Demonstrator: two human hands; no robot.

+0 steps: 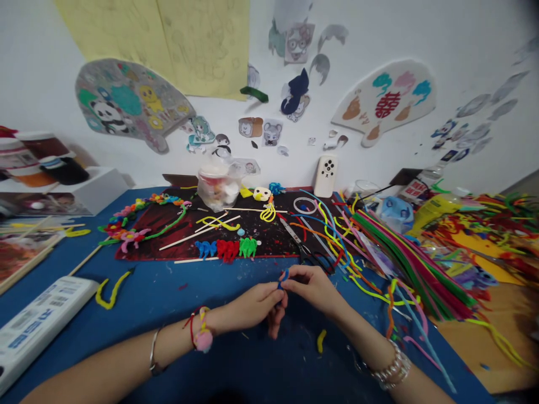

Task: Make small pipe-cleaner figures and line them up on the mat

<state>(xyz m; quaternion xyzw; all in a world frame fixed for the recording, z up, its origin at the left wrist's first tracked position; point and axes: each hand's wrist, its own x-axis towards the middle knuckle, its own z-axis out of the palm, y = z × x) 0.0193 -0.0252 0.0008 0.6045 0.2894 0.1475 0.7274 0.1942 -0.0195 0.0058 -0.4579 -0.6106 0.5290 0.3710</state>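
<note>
Between both hands, just above the blue table [236,370], is a short, bent piece of blue pipe cleaner [285,275]. My left hand [259,306] is closed, pinching its lower part between thumb and finger. My right hand [314,286] is closed too, with thumb and fingertips on the upper part. The fingers hide some of the blue piece. Beyond my hands, a row of bent pipe cleaner shapes lies on a dark mat [147,241]: blue [205,249], red [228,251] and green [248,247]. Black-handled scissors [309,255] lie past my right hand.
A bundle of coloured pipe cleaners [421,269] lies at right, with loose strands nearby. A yellow scrap [321,341] sits near my right wrist. At left are a white box [42,325], a curved yellow piece [110,294] and a colourful garland [126,224]. Wooden sticks [197,233] cross the mat.
</note>
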